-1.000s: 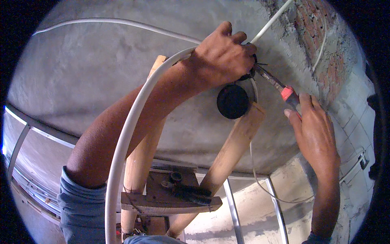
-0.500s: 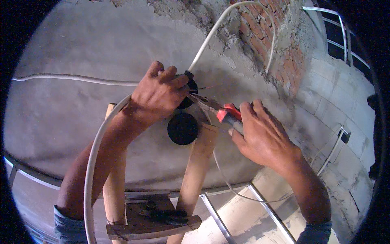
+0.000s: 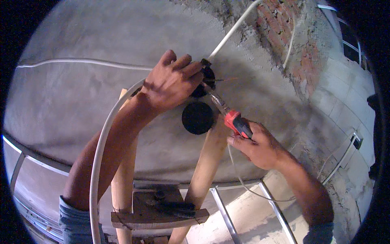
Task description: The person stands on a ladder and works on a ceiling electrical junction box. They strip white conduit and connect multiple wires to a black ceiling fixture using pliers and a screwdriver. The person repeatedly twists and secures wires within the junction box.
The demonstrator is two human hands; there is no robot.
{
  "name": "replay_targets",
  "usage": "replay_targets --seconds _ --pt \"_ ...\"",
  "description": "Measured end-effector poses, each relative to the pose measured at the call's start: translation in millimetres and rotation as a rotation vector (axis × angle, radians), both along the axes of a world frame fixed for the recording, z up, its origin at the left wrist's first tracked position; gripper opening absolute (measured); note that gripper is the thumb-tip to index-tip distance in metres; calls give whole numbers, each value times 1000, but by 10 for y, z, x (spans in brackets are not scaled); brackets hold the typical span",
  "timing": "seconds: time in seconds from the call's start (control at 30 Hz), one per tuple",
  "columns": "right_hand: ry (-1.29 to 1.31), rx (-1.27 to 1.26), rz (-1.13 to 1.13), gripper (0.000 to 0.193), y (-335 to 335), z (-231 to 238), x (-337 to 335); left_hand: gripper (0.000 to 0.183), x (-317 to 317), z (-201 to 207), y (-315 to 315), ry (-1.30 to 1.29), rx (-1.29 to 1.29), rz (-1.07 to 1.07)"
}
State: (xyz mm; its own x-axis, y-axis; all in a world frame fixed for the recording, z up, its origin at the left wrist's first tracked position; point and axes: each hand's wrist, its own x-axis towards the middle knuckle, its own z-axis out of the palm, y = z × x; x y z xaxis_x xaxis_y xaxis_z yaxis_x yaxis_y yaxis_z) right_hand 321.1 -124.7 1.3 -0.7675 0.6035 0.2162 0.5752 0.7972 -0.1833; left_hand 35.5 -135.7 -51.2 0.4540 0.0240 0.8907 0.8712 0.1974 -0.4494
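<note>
Pliers (image 3: 238,124) at the box (image 3: 209,74), both hands raised

Head view, sole entry.

Box: black, round, on the grey wall (image 3: 101,97), upper centre of the frame. One thin wire (image 3: 227,79) stuck out of it to the right, loose at its far end.

Left hand (image 3: 174,81): upper centre, fingers bent at the box's left edge. Whether they pinched the rim or something inside could not be told.

Right hand (image 3: 258,144): right of centre, closed round the red and black handles of the pliers. Their nose pointed up and left into the box; whether it was clamped on anything could not be told.

White cables: one (image 3: 81,60) at upper left, one (image 3: 234,31) at upper right, a thick one (image 3: 96,175) curving down across the left forearm.

Black disc (image 3: 198,118): just below the box; cap or opening, unclear.

Ladder (image 3: 203,175): wooden, lower centre, dark items (image 3: 174,208) on its top.

Hazards, as judged: the pliers' nose lay near the left fingertips, so a slip could have pinched them. The loose wire could have poked a finger or snagged the tool. The thick cable could have caught on the forearm and tugged the box. A knock to the ladder could have shed the dark items.
</note>
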Motion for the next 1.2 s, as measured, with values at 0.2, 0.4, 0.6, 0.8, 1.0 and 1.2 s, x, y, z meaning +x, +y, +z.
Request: replay_targets --seconds 0.2,0.4,0.6,0.8,1.0,1.2 --pt "537 -1114 109 28 75 -625 -70 20 -32 10 28 34 14 -13" --pt "752 -2004 909 43 21 -1386 -538 20 -59 -2 7 56 -4 -23" --pt "703 -2500 1633 44 -142 -1645 -941 20 -90 4 -2 92 -17 -35" --pt "922 -1561 681 47 -55 -1206 -457 18 -62 62 -48 118 8 28" --pt "372 -357 70 51 136 -518 144 17 24 73 -4 39 -14 54" --pt "22 188 28 42 77 10 88 19 51 12 -67 31 -28 68"
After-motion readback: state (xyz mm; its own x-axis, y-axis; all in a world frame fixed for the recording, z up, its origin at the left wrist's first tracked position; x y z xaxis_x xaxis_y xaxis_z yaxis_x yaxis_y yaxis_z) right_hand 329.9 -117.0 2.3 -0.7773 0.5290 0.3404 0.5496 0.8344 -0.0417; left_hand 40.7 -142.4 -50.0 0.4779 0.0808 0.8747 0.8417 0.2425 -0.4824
